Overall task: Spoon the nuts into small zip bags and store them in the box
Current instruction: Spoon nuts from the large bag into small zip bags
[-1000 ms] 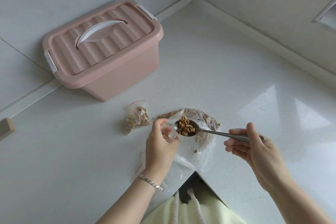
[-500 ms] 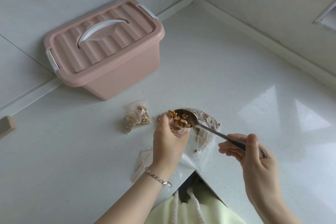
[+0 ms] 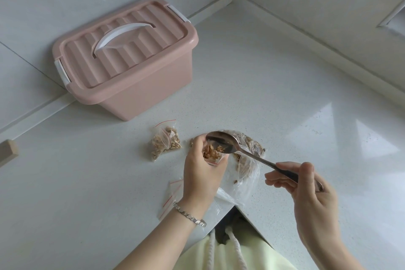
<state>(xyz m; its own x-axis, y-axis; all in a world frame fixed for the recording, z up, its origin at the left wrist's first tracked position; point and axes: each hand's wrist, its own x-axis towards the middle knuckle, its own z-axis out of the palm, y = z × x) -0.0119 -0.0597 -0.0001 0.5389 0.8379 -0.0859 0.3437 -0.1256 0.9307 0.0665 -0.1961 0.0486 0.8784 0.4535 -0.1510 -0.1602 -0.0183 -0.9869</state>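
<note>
My left hand [image 3: 200,171] grips a small zip bag [image 3: 212,154] upright, its mouth open and nuts visible inside. A metal spoon [image 3: 223,143] is tilted over that mouth, its bowl nearly bare; my right hand [image 3: 304,184] pinches its handle. Behind the spoon lies a large clear bag of nuts [image 3: 247,155], partly hidden by it. A filled small zip bag [image 3: 165,143] with a red seal lies to the left. The pink box [image 3: 129,55] with a white handle stands at the back left, lid on.
Several unfilled zip bags [image 3: 173,193] with red strips lie under my left wrist near the counter's front edge [image 3: 219,219]. Walls close the white counter at the back and right. A wooden block [image 3: 8,151] shows at the far left.
The spoon, loaded a second ago, moved left over the small bag and tipped; its nuts have dropped into the bag in my left hand.
</note>
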